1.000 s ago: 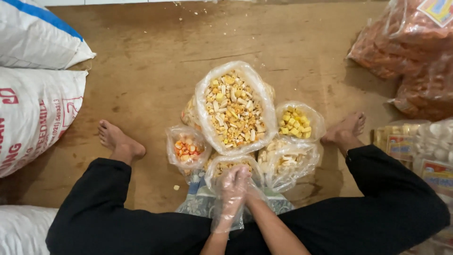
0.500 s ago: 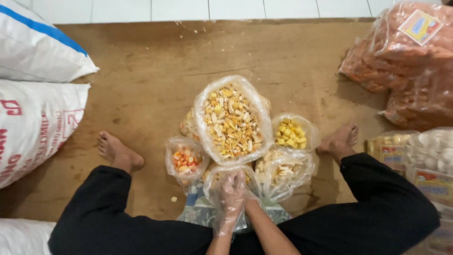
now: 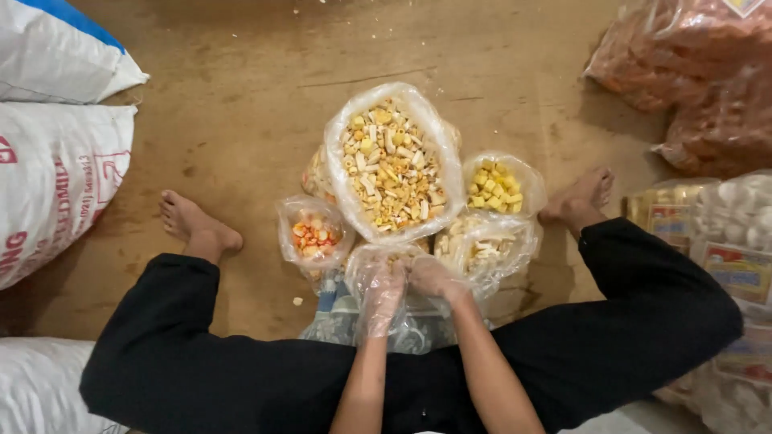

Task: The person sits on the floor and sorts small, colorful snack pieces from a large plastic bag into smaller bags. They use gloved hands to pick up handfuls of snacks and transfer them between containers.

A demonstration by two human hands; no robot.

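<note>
Left hand (image 3: 381,291), gloved in clear plastic, and bare right hand (image 3: 435,279) pinch small clear plastic snack bag (image 3: 378,261): light, limp, slippery; grip at mouth.

Pale cream and yellow pieces are seen in the large clear bag (image 3: 392,165), bright yellow cubes in the small bag (image 3: 497,190), and orange, red and white bits in the left small bag (image 3: 313,235). The floor (image 3: 241,104) is coloured brown, the trousers (image 3: 177,354) black. The sacks (image 3: 56,173) are white with red print and a blue band, and the far bags (image 3: 683,72) are orange-red.
</note>
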